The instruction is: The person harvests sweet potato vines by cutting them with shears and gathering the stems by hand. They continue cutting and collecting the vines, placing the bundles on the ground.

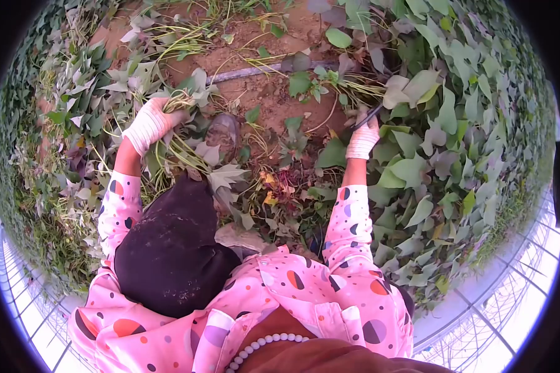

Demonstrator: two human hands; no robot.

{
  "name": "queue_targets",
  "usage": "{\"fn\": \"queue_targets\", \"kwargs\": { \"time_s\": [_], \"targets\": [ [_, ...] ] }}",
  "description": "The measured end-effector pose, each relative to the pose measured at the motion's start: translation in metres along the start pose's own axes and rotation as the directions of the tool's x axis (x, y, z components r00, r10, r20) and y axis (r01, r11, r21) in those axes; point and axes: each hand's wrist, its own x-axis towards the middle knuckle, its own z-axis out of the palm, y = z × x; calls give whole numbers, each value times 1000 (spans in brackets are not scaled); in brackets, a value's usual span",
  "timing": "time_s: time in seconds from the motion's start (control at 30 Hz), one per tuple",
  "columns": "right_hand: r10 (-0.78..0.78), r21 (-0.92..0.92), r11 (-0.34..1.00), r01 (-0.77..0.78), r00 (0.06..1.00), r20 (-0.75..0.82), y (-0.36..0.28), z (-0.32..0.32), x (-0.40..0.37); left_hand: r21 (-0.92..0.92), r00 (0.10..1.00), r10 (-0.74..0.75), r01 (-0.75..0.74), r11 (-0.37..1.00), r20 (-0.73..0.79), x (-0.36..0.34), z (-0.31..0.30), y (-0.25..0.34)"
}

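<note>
My left hand [155,123], in a pale wrap or glove, is closed round a bunch of leafy vine stems [183,152] that hang down beside my dark-trousered knee. On the right, my right hand [364,133], also wrapped, is closed on a dark curved tool [369,116], perhaps scissors or a sickle. The tool lies against green stems [362,86] just above the fingers, among broad leaves. Some of the right fingers are hidden by the leaves and tool.
Reddish soil [261,102] runs between the vine rows, with a grey pipe [255,71] across it. A shoe [223,133] stands on the soil. Dense green vines [454,155] fill the right side, and cut-looking foliage covers the left.
</note>
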Motion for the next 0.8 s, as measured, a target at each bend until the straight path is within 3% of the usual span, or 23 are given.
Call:
{"fn": "queue_targets", "kwargs": {
  "time_s": [0.07, 0.17, 0.23, 0.27, 0.33, 0.37, 0.4, 0.43, 0.47, 0.5, 0.53, 0.57, 0.6, 0.63, 0.7, 0.8],
  "targets": [
    [-11, 61, 998, 8, 999, 40, 1, 9, -38, -18, 1000, 18, -18, 1000, -1, 3, 7, 8],
    [32, -17, 999, -31, 998, 51, 23, 20, -73, 22, 1000, -16, 15, 1000, 20, 4, 17, 21],
    [232, 19, 973, -232, 973, 21, 45, 24, -76, 59, 997, 64, -66, 996, 32, 7, 28, 19],
    [223, 25, 974, -223, 975, 13, 45, 24, -65, 91, 998, 40, -44, 995, 42, 11, 32, 16],
    [555, 335, 806, -489, 821, -135, 48, 29, -32, 109, 992, 113, -119, 987, 57, 18, 42, 8],
    [542, 317, 825, -468, 815, -207, 37, 40, -10, 89, 982, 175, -181, 979, 73, 23, 47, 0],
    [513, 340, 842, -420, 818, -261, 19, 60, 11, 94, 981, 175, -183, 979, 85, 20, 50, 6],
    [297, 404, 894, -194, 931, -211, 31, 76, 36, 147, 982, 153, -169, 975, 113, 15, 52, 17],
    [153, 113, 983, -146, 987, -57, 21, 99, 41, 201, 982, 130, -157, 967, 140, 13, 55, 25],
    [2, -151, 988, 13, 995, 100, 10, 122, 46, 208, 980, 133, -162, 965, 149, 14, 58, 26],
    [79, -549, 834, 62, 970, 229, -5, 148, 48, 226, 979, 137, -169, 959, 152, 16, 60, 25],
    [105, -712, 674, 197, 929, 356, -19, 169, 43, 242, 978, 143, -176, 954, 150, 18, 62, 24],
    [204, -898, 390, 206, 931, 302, 0, 191, 47, 225, 975, 150, -185, 957, 163, 17, 62, 27],
    [345, -906, 269, 326, 846, 407, 16, 195, 45, 227, 975, 158, -192, 955, 157, 19, 62, 27],
    [428, -883, 182, 433, 773, 467, 4, 199, 27, 158, 971, 155, -185, 970, 185, 21, 64, 26],
    [294, -786, 310, 534, 733, 614, -14, 168, -8, 202, 971, 142, -181, 963, 194, 19, 65, 34]
  ]
}}
